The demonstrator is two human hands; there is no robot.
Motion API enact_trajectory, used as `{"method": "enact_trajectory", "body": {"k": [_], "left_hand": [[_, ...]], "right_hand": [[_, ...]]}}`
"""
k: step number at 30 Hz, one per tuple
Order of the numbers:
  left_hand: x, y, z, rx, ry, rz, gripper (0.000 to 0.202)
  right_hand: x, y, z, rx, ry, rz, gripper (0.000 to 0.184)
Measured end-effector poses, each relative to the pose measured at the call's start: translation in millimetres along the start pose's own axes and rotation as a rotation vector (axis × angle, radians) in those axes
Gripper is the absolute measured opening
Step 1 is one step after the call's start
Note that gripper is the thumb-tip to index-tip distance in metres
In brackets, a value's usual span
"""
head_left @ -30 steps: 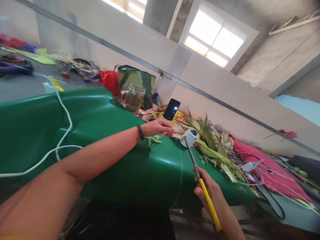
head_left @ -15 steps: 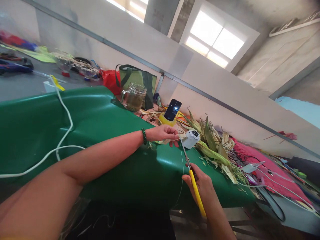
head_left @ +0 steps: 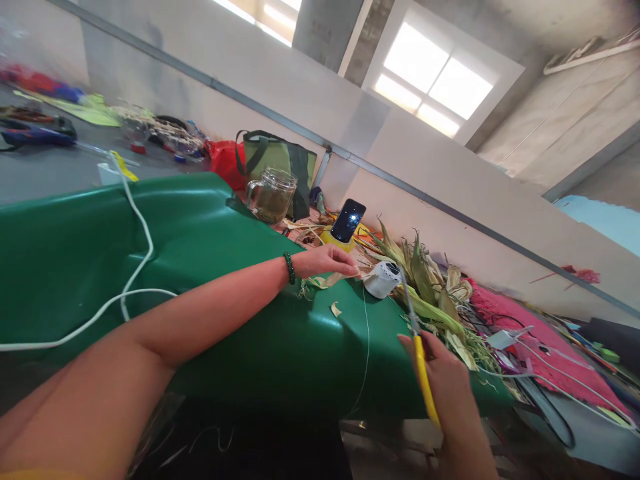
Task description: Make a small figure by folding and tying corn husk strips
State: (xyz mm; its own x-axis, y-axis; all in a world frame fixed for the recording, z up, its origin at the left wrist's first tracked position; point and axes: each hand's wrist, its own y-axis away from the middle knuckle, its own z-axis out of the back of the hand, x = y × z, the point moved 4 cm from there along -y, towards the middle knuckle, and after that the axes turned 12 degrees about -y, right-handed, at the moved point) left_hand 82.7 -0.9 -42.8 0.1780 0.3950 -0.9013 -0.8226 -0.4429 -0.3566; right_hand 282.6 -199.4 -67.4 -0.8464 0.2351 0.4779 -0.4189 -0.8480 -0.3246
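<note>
My left hand (head_left: 330, 261), with a dark bead bracelet at the wrist, is closed in a pinch beside a spool of white thread (head_left: 382, 280). A bit of pale corn husk seems to be between its fingertips; the rest is hard to make out. A thin thread (head_left: 369, 327) hangs from near those fingertips over the green mat. In my right hand (head_left: 447, 373) are scissors with yellow handles (head_left: 425, 383), their blades pointing up past the spool's right side. A small husk scrap (head_left: 335, 309) shows below my left hand, and more pale husk (head_left: 325, 281) lies by it.
Corn husks (head_left: 425, 273) are heaped right of the spool. Behind stand a phone (head_left: 349, 220) on a yellow holder, a glass mug (head_left: 273, 195) and a green bag (head_left: 280, 167). A white cable (head_left: 137, 227) crosses the green mat (head_left: 190, 233); pink cloth (head_left: 525, 347) lies right.
My right hand has drawn the scissors right, away from my left fingertips. A husk scrap now shows apart below my left hand, whose other fingers have folded in.
</note>
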Motion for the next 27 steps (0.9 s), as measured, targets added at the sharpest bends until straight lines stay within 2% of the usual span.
{"method": "enact_trajectory", "body": {"k": [2, 4, 8, 12, 18, 20, 23, 25, 27], "left_hand": [[-0.2, -0.1, 13.6, -0.188, 0.015, -0.005, 0.030], [0.5, 0.6, 26.4, -0.354, 0.077, 0.006, 0.031], [0.8, 2.8, 44.9, -0.577, 0.259, -0.005, 0.034], [2.2, 5.1, 54.1, -0.677, 0.351, 0.016, 0.041], [2.6, 5.0, 58.3, -0.695, 0.260, -0.044, 0.045], [2.8, 2.7, 57.9, -0.683, 0.143, -0.069, 0.044], [5.3, -0.8, 56.4, -0.657, -0.042, -0.094, 0.043], [7.8, -1.2, 56.6, -0.648, -0.124, -0.106, 0.043], [9.5, 0.5, 58.7, -0.649, -0.158, -0.127, 0.043]], "right_hand": [[-19.2, -8.3, 15.4, 0.024, 0.203, -0.130, 0.052], [-33.5, -13.5, 24.7, 0.117, 0.325, -0.205, 0.051], [-42.5, -17.5, 21.4, 0.293, 0.354, -0.193, 0.056], [-41.3, -29.5, 6.5, 0.312, 0.409, -0.121, 0.052], [-37.6, -57.0, 1.1, 0.302, 0.424, 0.038, 0.034], [-20.4, -62.6, 7.5, 0.201, 0.371, 0.092, 0.032], [37.3, -71.2, 10.8, -0.028, -0.008, 0.370, 0.034], [80.0, -83.6, -3.2, -0.032, -0.293, 0.491, 0.032], [117.9, -102.3, -28.2, 0.037, -0.497, 0.565, 0.030]]}}
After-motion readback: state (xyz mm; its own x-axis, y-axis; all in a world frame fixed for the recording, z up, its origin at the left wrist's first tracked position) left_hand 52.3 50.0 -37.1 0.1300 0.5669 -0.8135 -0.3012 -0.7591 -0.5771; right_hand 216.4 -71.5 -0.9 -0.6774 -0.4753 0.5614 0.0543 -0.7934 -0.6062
